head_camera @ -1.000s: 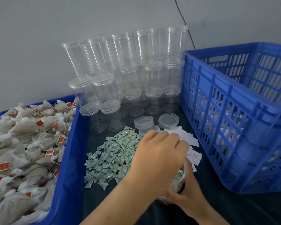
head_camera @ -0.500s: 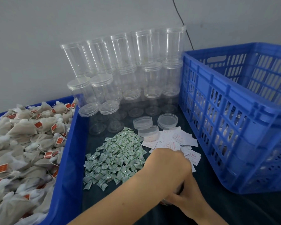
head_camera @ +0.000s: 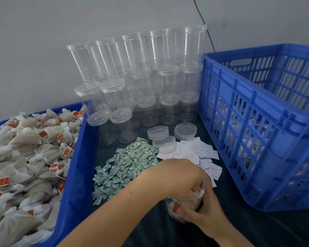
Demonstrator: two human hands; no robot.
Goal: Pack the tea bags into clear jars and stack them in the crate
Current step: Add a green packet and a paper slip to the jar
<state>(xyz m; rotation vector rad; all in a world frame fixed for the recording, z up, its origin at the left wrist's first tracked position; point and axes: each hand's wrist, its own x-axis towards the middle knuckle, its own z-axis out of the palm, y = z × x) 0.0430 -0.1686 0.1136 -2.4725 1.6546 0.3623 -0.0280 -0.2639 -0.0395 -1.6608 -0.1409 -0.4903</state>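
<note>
Tea bags with red tags lie heaped in a blue tray at the left of the dark worktop. Near the front edge a clear jar, part filled with tea bags, stands on the cloth. A person's right hand wraps round its side, the grip clenched on the jar with the thumb across the lower wall. The left hand comes over the jar's mouth with its fingers curled down inside; whether that grip grasps anything I cannot tell, since the fingertips are hidden in the jar.

Just beyond the hands a spread of small green-and-white sachets lies beside a scatter of white paper slips with red print. Behind those sit three loose clear lids. Against the wall, empty jars are stacked in rows, some capped, the top row open. A blue slotted crate stands at the right, close beside the slips, with pale rounded shapes showing dimly through its slots.
</note>
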